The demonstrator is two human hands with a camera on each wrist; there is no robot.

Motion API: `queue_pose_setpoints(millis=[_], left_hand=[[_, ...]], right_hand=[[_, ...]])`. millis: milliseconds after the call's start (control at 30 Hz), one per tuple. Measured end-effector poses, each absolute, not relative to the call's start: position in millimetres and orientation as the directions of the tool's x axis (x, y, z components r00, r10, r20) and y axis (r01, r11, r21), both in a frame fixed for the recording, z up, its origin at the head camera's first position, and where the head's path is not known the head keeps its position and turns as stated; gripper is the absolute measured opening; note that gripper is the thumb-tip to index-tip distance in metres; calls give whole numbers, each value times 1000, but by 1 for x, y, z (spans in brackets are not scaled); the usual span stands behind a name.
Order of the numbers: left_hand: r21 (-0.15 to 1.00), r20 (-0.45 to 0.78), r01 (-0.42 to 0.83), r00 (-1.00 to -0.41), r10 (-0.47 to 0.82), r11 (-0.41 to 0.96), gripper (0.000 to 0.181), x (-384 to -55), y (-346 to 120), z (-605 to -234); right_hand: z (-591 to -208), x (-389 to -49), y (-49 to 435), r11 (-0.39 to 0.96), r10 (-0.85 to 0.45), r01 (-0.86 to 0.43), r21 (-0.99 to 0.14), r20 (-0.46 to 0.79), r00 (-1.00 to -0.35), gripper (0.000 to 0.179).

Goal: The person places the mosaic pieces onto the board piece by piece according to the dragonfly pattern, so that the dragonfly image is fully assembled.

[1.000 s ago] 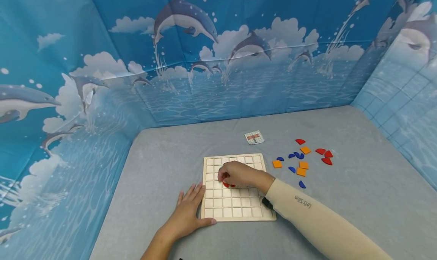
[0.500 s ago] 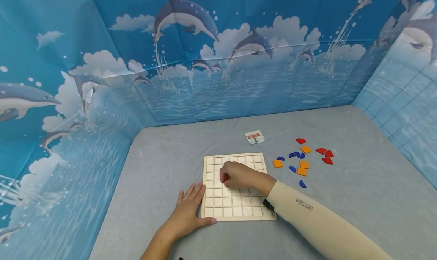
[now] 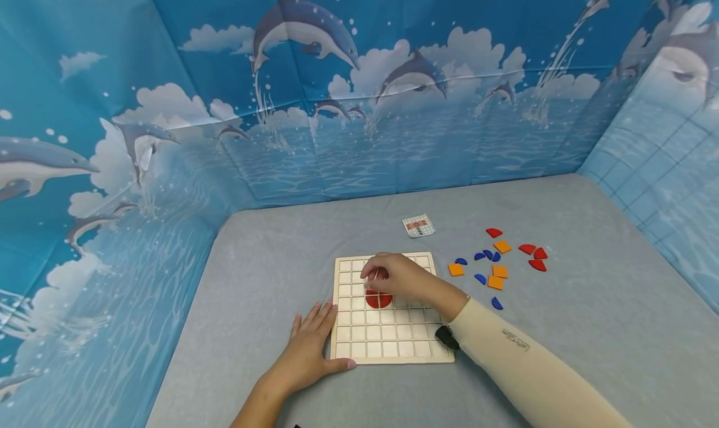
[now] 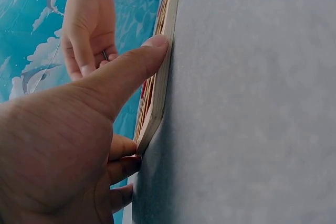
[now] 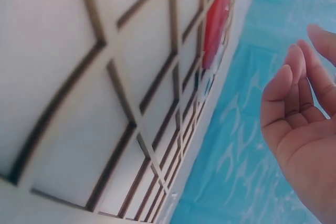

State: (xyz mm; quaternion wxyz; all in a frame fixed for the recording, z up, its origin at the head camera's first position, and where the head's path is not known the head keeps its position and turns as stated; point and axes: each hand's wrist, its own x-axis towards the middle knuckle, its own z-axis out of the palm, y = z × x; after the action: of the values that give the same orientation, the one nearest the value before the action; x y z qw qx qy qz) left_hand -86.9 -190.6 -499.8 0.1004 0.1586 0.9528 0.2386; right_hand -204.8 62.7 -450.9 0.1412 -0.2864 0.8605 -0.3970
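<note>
My left hand (image 3: 308,347) lies at the left edge of a wooden grid board (image 3: 390,357), its fingers spread and its thumb on the near corner. In the left wrist view, the thumb and fingertips touch the board's side (image 4: 167,80). Above the board hovers my right hand (image 3: 405,279), fingers loosely bent with nothing between them. Red quarter-round pieces (image 3: 379,301) sit in the grid just below it, forming a rounded shape. More red shows between the fingers and thumb, partly hidden by the hand. In the right wrist view, the fingers stand apart from the red pieces (image 5: 215,27).
Right of the board lie several orange squares (image 3: 495,282), blue half-rounds (image 3: 497,303) and loose red quarter-rounds (image 3: 537,265) on the grey cloth (image 3: 269,259). A small pattern card (image 3: 418,226) is behind the board. A dolphin-print curtain (image 3: 348,147) encloses the table.
My right hand was low over the board with its fingertips on red pieces. It has risen off them and its fingers have loosened, showing the red shape. My left hand has stayed put.
</note>
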Motion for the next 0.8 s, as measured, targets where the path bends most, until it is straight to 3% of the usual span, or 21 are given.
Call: queue_pose_setpoints(millis=[533, 800], left_hand=[[495, -96, 260, -932, 350, 829, 112, -88, -189, -501], [505, -107, 248, -933, 345, 827, 114, -88, -189, -498]], right_hand=[[-428, -198, 105, 404, -451, -262, -877, 58, -890, 22], [-426, -201, 137, 362, -352, -142, -921, 6, -936, 33]])
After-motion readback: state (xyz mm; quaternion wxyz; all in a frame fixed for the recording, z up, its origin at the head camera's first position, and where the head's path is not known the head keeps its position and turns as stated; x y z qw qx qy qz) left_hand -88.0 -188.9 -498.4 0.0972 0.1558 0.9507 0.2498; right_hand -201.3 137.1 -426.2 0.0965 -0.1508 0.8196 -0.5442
